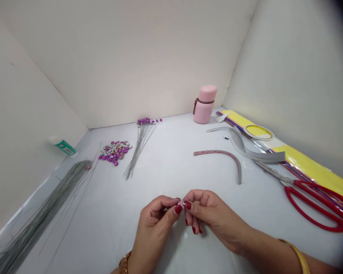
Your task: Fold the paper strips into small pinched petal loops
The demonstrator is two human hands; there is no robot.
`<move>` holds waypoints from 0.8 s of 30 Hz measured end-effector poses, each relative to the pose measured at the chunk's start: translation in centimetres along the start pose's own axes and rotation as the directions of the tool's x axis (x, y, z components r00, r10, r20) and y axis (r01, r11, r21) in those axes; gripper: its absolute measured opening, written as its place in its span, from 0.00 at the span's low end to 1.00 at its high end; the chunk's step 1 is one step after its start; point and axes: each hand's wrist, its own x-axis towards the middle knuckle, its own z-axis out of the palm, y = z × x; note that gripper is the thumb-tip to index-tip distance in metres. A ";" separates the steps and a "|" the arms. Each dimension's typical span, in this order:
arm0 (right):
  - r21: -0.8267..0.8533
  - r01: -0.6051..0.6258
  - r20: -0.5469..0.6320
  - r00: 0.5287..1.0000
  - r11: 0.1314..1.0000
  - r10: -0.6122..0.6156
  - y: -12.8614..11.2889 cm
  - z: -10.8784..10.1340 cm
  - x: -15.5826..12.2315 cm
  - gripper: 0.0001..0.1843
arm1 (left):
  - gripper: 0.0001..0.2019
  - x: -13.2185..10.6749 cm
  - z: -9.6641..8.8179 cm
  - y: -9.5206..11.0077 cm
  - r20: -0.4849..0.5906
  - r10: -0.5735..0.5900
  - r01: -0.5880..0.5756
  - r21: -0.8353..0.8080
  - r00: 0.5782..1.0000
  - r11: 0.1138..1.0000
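My left hand (157,219) and my right hand (210,209) meet above the front middle of the white table. Both are closed, thumb against forefinger, on one small pale piece (181,203) with a touch of pink. Its kind is too small to make out, and the fingertips cover most of it. Just below the hands lies a tiny white scrap (186,236). Beyond my right hand rests a curved pinkish-grey strip (217,152) with red marks along it.
Scissors (288,180) with red handles, grey strips (246,152), a tape roll (258,132) and yellow sheets (311,160) lie right. A pink flask (205,104) stands behind. Leftward are thin wires (45,205), a bead pile (114,152) and purple-tipped wires (141,140).
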 end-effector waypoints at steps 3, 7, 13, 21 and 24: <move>0.010 0.005 0.009 1.000 1.000 -0.005 0.0 -0.1 0.0 0.14 | 0.04 0.0 0.1 0.0 0.027 0.007 -0.006 -0.024 1.000 1.000; 0.007 0.024 0.034 0.999 1.000 -0.024 0.1 -0.2 0.1 0.13 | 0.02 0.0 -0.1 -0.2 0.003 0.043 -0.043 0.047 0.999 0.998; -0.069 0.086 0.008 0.996 0.994 -0.086 0.3 0.0 -0.3 0.12 | 0.02 -0.2 -0.6 -0.2 0.038 0.196 -0.199 0.264 0.980 0.944; -0.225 0.206 -0.066 0.972 0.952 -0.226 0.5 0.2 -0.3 0.12 | 0.04 -0.5 0.1 -0.6 0.037 -0.036 0.038 -0.047 0.999 0.998; -0.214 0.186 -0.069 0.976 0.959 -0.204 0.5 0.2 -0.1 0.12 | 0.05 -0.6 0.0 -0.6 0.040 0.051 -0.052 0.026 0.998 0.998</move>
